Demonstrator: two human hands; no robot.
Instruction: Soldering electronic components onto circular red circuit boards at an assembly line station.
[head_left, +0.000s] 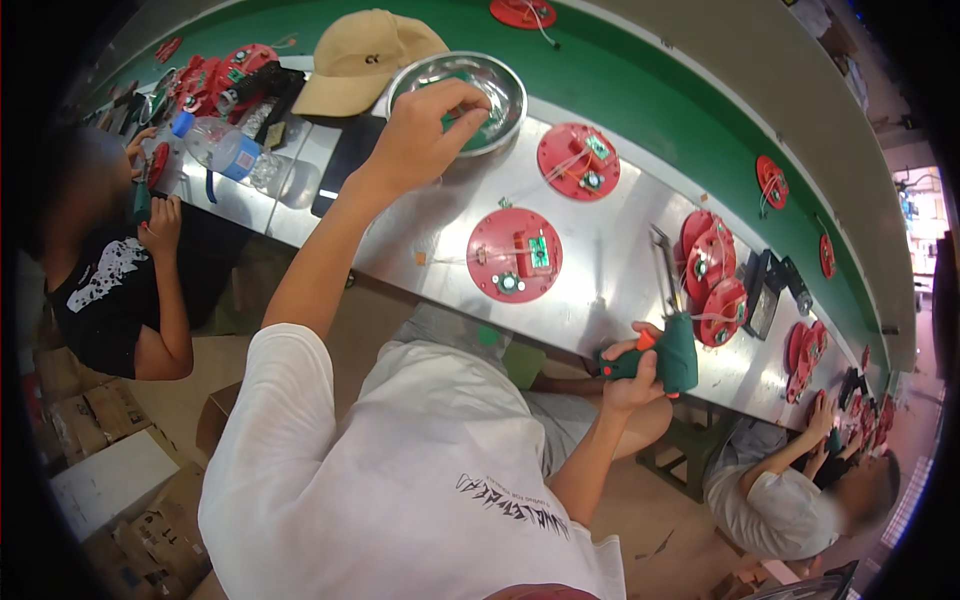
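My left hand (422, 132) is over a shiny metal bowl (514, 84), thumb and fingertips pinched together; whatever they hold is too small to make out. My right hand (630, 388) grips a green cordless screwdriver (678, 352) with an orange-red trigger, its long bit pointing away over the bench. Between my hands lies a round red disc (494, 262) carrying a small green circuit board and white wires. A second red disc (572, 180) with similar parts sits farther back, just right of the bowl.
The metal bench (400, 245) borders a green conveyor belt (640, 85) bearing more red discs. A tan cap (355, 60) and a plastic bottle (225, 150) stand left. Stacked red discs (712, 262) and a black tray (765, 300) lie right. Co-workers sit on both sides.
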